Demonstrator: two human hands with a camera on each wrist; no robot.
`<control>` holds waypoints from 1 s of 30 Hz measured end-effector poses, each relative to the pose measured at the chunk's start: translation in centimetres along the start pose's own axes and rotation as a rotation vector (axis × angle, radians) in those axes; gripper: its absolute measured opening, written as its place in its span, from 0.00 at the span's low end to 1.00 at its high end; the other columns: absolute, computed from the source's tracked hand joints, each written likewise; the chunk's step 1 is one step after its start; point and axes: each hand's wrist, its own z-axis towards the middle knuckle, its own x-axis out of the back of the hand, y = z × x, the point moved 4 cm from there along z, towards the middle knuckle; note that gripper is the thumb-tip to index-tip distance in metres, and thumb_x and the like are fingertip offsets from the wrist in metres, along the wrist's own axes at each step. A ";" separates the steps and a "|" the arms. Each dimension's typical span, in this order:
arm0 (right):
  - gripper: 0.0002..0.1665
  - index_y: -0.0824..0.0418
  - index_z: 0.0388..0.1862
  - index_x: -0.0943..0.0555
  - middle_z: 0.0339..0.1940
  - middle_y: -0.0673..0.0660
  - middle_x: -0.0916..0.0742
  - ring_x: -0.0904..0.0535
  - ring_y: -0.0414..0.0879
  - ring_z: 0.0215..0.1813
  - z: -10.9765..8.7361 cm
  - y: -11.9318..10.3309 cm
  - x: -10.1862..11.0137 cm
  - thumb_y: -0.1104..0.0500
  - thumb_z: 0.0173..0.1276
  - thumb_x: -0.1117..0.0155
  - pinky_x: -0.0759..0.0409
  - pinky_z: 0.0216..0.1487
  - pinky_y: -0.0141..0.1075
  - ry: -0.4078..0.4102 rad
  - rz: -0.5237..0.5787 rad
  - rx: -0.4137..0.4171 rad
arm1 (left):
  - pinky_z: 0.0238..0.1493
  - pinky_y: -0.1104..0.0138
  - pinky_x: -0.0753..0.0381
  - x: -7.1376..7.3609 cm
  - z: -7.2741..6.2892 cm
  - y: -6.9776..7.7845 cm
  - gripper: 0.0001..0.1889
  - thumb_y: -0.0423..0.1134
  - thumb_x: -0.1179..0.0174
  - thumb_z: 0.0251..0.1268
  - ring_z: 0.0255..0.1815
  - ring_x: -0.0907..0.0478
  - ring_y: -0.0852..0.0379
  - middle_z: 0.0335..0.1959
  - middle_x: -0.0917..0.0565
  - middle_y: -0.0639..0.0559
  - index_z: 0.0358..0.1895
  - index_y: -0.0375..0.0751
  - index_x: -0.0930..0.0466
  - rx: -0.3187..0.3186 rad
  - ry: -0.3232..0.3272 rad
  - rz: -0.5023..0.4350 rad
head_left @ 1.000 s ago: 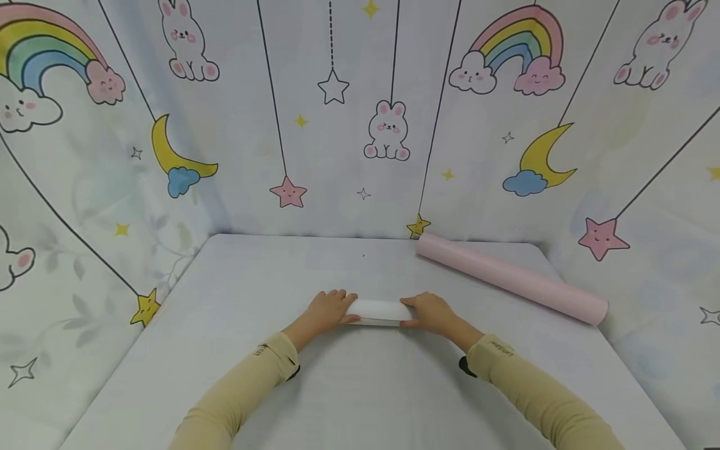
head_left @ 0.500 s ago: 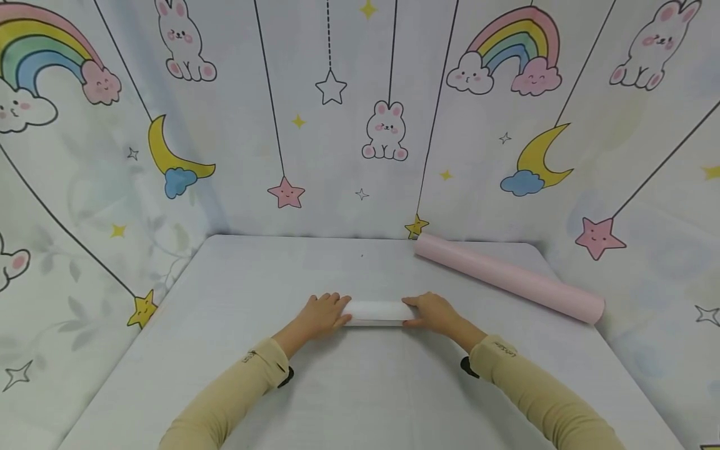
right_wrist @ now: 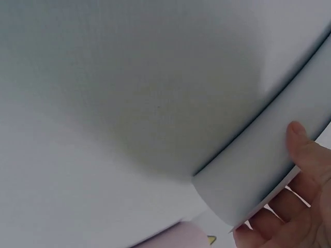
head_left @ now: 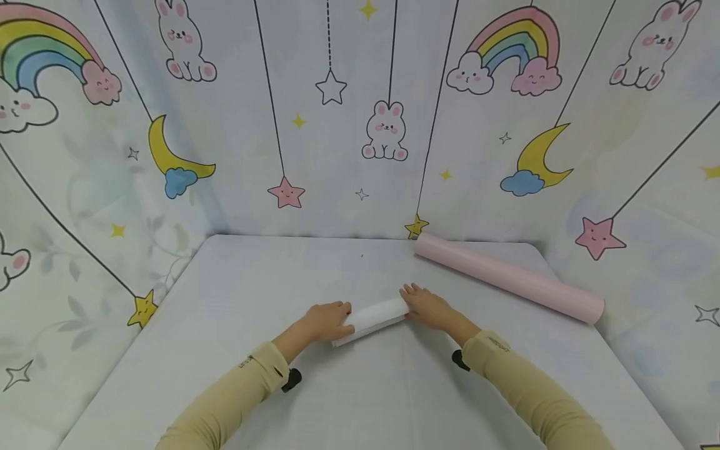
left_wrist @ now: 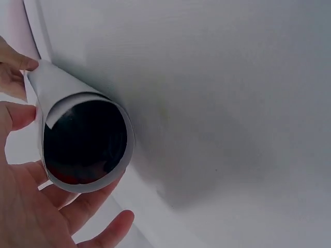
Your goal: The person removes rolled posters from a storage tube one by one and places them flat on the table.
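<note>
A white roll of paper (head_left: 378, 317) lies slantwise at mid table, its left end nearer the person. My left hand (head_left: 326, 320) grips it near the left end, thumb on the near side and fingers over the far side. Toward the right end, my right hand (head_left: 432, 308) holds the roll with the fingers over its top. In the left wrist view the roll's open end (left_wrist: 67, 85) faces the camera, dark inside, with one sheet edge curling inward. The right wrist view has the thumb (right_wrist: 302, 142) lying along the white paper and the other fingers behind its edge.
A long pink roll (head_left: 509, 277) lies at the back right, slanting toward the table's right edge. The white table (head_left: 270, 269) is bordered by curtains (head_left: 242, 137) printed with rabbits, rainbows, moons and stars.
The white roll has turned from level to slanted, left end nearer the person and right end farther away. My left hand has shifted nearer, my right hand slightly away.
</note>
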 end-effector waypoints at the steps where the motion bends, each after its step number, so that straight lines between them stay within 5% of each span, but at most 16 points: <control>1: 0.35 0.75 0.64 0.38 0.65 0.72 0.35 0.44 0.65 0.67 0.1 0.0 0.0 0.60 0.63 0.40 0.44 0.63 0.55 -0.003 0.010 0.004 | 0.37 0.60 0.26 0.0 -0.1 0.1 0.20 0.52 0.50 0.61 0.39 0.24 0.54 0.41 0.22 0.49 0.50 0.42 0.29 -0.007 -0.007 -0.037; 6: 0.34 0.75 0.66 0.42 0.68 0.72 0.41 0.50 0.65 0.69 0.8 -0.1 0.2 0.66 0.64 0.43 0.46 0.63 0.56 -0.020 0.049 0.010 | 0.33 0.64 0.29 -0.3 -0.3 0.8 0.17 0.50 0.46 0.60 0.29 0.29 0.59 0.31 0.24 0.52 0.43 0.41 0.29 -0.031 -0.043 -0.236; 13: 0.32 0.72 0.69 0.46 0.71 0.69 0.45 0.54 0.61 0.71 2.2 -0.4 0.1 0.70 0.67 0.50 0.47 0.66 0.51 -0.028 0.053 -0.010 | 0.31 0.67 0.29 -1.6 -0.1 2.6 0.37 0.53 0.44 0.59 0.28 0.30 0.61 0.29 0.25 0.53 0.68 0.37 0.43 -0.034 -0.072 -0.403; 19: 0.32 0.70 0.70 0.48 0.71 0.67 0.46 0.55 0.60 0.72 3.1 -0.7 -0.2 0.73 0.68 0.53 0.48 0.66 0.49 -0.025 0.031 -0.007 | 0.36 0.67 0.27 -2.7 0.4 4.7 0.45 0.56 0.45 0.59 0.30 0.26 0.62 0.42 0.20 0.43 0.70 0.31 0.55 -0.014 -0.081 -0.496; 26: 0.38 0.69 0.70 0.47 0.72 0.66 0.46 0.54 0.59 0.72 3.7 -0.7 -0.4 0.77 0.62 0.48 0.48 0.66 0.49 -0.001 0.010 0.016 | 0.28 0.69 0.28 -3.4 0.8 6.4 0.48 0.56 0.46 0.61 0.19 0.25 0.60 0.20 0.23 0.52 0.70 0.27 0.64 0.029 -0.123 -0.645; 30: 0.42 0.67 0.71 0.48 0.72 0.64 0.46 0.54 0.57 0.72 3.9 -0.6 -0.6 0.78 0.59 0.45 0.48 0.67 0.48 -0.006 -0.011 0.009 | 0.28 0.69 0.28 -3.5 0.8 6.7 0.49 0.56 0.46 0.61 0.18 0.24 0.60 0.18 0.23 0.52 0.70 0.27 0.64 0.034 -0.114 -0.658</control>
